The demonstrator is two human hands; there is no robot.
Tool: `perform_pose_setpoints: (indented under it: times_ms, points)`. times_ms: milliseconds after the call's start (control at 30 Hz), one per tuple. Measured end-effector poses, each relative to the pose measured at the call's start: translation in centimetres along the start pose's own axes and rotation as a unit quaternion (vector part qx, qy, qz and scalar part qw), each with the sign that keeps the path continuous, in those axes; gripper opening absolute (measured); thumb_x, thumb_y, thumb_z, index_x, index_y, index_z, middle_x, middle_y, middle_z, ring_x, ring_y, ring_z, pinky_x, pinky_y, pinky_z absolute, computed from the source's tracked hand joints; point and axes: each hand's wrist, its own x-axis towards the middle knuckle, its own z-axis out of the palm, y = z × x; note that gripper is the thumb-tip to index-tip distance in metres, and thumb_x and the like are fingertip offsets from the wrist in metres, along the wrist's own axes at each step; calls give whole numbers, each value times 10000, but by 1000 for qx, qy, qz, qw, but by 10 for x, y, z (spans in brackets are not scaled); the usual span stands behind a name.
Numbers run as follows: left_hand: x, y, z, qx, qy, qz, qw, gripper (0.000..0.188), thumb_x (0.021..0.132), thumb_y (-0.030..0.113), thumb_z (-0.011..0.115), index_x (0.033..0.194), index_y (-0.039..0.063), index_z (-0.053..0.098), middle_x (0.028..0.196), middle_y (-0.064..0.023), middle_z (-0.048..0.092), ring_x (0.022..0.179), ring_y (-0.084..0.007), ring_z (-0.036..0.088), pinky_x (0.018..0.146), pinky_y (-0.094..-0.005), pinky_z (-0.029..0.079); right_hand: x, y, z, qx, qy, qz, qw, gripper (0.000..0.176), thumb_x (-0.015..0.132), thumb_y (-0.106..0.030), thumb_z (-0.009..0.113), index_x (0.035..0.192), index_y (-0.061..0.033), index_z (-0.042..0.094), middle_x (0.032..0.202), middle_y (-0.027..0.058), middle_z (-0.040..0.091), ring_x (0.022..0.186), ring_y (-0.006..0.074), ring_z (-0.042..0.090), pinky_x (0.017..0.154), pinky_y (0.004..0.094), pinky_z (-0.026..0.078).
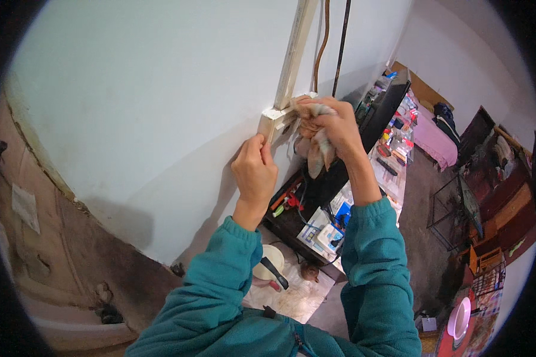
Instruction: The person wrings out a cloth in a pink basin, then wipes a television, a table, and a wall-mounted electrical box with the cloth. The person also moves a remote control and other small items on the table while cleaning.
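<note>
A pale electrical box [273, 121] is fixed to the white wall, with a long pale cable trunking [293, 58] running up from its top. My right hand [339, 127] grips a crumpled, stained cloth [315, 134] against the right side of the box, and part of the cloth hangs below my fingers. The thumb and fingers of my left hand [255, 167] touch the lower left edge of the box; whether they pinch it is not plain. The cloth and my right hand hide part of the box's face.
Behind my hands, a long black cabinet [315, 196] stands by the wall, beside a cluttered table top [395, 178]. A brown cable [324, 40] and a dark cable [343, 40] run down the wall. Below are a round pale lid or pan [272, 261] and a white power strip [329, 237].
</note>
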Motion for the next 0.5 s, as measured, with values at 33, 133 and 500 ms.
perform_pose_setpoints:
  times_ms: [33,133,500]
  points:
    - [0,0,0,-4,1,10,1000,118,786,6,599,900,12,569,795,-153,620,696,-357,608,583,-424,481,0,0,-2,24,15,-4,1000,323,732,62,492,992,10,677,980,91,609,797,223,614,636,333,508]
    - [1,0,0,-4,7,13,1000,118,786,8,601,900,12,569,796,-151,622,696,-353,609,588,-422,482,1,2,1,-66,110,-41,991,308,741,20,530,1012,-5,675,983,90,599,807,232,618,663,333,507]
    - [-2,-2,2,0,4,13,1000,121,791,12,597,909,21,573,800,-154,624,701,-361,609,595,-432,483,-16,0,20,-319,75,-149,933,346,686,-15,579,999,-107,697,945,97,610,853,265,619,734,355,486]
